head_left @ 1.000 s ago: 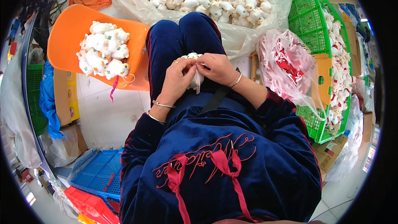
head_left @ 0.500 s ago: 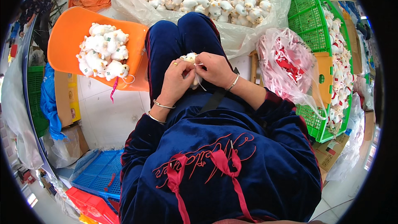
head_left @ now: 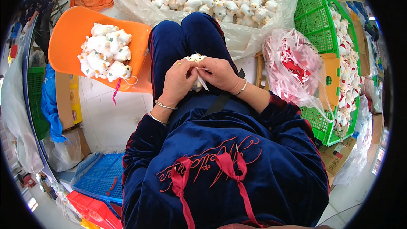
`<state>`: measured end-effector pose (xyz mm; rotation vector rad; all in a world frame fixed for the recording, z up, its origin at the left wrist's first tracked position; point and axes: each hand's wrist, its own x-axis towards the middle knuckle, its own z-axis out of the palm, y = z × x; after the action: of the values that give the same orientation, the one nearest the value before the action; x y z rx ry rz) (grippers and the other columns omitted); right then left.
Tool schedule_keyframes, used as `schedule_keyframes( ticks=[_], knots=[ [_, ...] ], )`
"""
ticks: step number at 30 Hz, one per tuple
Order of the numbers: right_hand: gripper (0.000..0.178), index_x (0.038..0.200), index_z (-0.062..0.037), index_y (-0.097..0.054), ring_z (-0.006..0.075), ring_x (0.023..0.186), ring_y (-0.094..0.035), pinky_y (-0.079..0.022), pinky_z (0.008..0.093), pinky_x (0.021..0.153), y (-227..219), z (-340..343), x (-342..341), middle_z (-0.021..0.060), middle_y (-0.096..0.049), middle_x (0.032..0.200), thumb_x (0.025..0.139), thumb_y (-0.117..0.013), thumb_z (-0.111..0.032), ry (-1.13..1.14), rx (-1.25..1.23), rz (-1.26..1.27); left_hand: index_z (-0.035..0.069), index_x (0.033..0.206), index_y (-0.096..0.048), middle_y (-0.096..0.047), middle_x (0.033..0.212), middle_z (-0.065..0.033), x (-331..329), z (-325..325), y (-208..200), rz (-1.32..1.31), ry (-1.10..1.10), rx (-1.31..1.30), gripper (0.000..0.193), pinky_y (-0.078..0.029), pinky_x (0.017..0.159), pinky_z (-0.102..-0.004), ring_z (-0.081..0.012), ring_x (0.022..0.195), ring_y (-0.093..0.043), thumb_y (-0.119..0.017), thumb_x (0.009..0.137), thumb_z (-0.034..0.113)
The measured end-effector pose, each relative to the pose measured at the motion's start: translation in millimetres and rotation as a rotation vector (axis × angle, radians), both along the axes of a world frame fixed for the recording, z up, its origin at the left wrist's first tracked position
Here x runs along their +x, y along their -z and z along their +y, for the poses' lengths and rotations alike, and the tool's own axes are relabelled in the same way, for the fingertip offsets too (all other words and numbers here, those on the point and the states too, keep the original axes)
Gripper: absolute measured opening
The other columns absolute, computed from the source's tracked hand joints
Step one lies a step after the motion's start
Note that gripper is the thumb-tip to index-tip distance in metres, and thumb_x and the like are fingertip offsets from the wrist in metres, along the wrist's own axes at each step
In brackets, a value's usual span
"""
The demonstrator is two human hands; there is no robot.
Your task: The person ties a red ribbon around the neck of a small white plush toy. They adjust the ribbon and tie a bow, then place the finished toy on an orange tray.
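Over my lap, both hands meet at a small white plush toy (head_left: 196,57), whose head shows just beyond my fingers. A thin white ribbon (head_left: 202,83) hangs from between my fingertips. My left hand (head_left: 179,78) is closed, with thumb and forefinger pinched at the ribbon in front of the toy. My right hand (head_left: 220,74) pinches there too, its fingertips against those of the left. The toy's body is mostly covered by my hands, and the ribbon's exact path between the fingers is hidden.
Several white plush toys (head_left: 106,53) lie on an orange chair (head_left: 63,42) at left. Ahead is a big clear plastic bag (head_left: 127,4) full of similar toys. At right stand a bag of pink and red ribbons (head_left: 292,65) and a green crate (head_left: 313,12). A blue crate (head_left: 99,178) sits lower left.
My right hand has shifted slightly down and turned over the toy, close against my left. The white ribbon end now hangs wider and more visibly below my fingertips.
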<state>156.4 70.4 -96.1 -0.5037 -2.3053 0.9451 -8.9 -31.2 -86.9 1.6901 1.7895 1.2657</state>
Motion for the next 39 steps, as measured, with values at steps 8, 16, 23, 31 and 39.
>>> schedule_keyframes(
  ticks=[8,16,23,31,39],
  knots=[
    [0.012,0.09,-0.007,-0.064,0.0328,0.072,-0.069,-0.055,0.0406,0.064,-1,-1,3,0.0128,-0.067,0.079,0.085,-0.074,-0.01,-0.015,-0.008,-0.03,0.001,0.086,-0.057,-0.067,0.091,-0.0114,-19,-6,7,-0.524,0.125,-0.163,0.009,-0.054,0.078,-0.0318,-0.0195,0.083,-0.064,-0.059,0.08,-0.005],
    [0.011,0.09,-0.0072,-0.064,0.0327,0.072,-0.068,-0.054,0.0405,0.063,2,0,3,0.0129,-0.067,0.079,0.084,-0.074,-0.009,-0.004,0.005,-0.016,0.0,0.095,-0.063,-0.064,0.103,-0.0041,-17,-7,-18,-0.309,0.067,-0.31,0.008,-0.051,0.073,-0.0243,-0.0084,0.084,-0.058,-0.07,0.091,0.001],
    [0.011,0.093,-0.0077,-0.066,0.032,0.072,-0.069,-0.055,0.0404,0.064,1,0,3,0.0123,-0.067,0.079,0.084,-0.073,-0.008,-0.019,0.006,-0.005,-0.001,0.088,-0.069,-0.066,0.079,-0.0061,-38,-14,-21,-0.339,0.055,-0.434,0.016,-0.048,0.062,-0.0281,-0.0123,0.066,-0.059,-0.071,0.094,0.015],
    [0.011,0.094,-0.0076,-0.067,0.0321,0.073,-0.069,-0.055,0.041,0.064,-1,-1,3,0.0124,-0.067,0.08,0.084,-0.073,-0.009,-0.032,0.017,-0.007,-0.001,0.114,-0.072,-0.072,0.095,-0.0009,-20,-15,-50,-0.307,-0.08,-0.391,0.022,-0.05,0.068,-0.0224,-0.0058,0.075,-0.062,-0.071,0.096,0.014],
    [0.011,0.094,-0.008,-0.068,0.032,0.074,-0.069,-0.055,0.0414,0.064,3,-1,3,0.0121,-0.068,0.081,0.085,-0.074,-0.011,-0.03,0.012,-0.004,0.0,0.103,-0.066,-0.071,0.09,-0.0057,-16,-8,-23,-0.179,-0.007,-0.407,0.016,-0.051,0.066,-0.0254,-0.0125,0.075,-0.065,-0.071,0.093,0.011]
  ],
)
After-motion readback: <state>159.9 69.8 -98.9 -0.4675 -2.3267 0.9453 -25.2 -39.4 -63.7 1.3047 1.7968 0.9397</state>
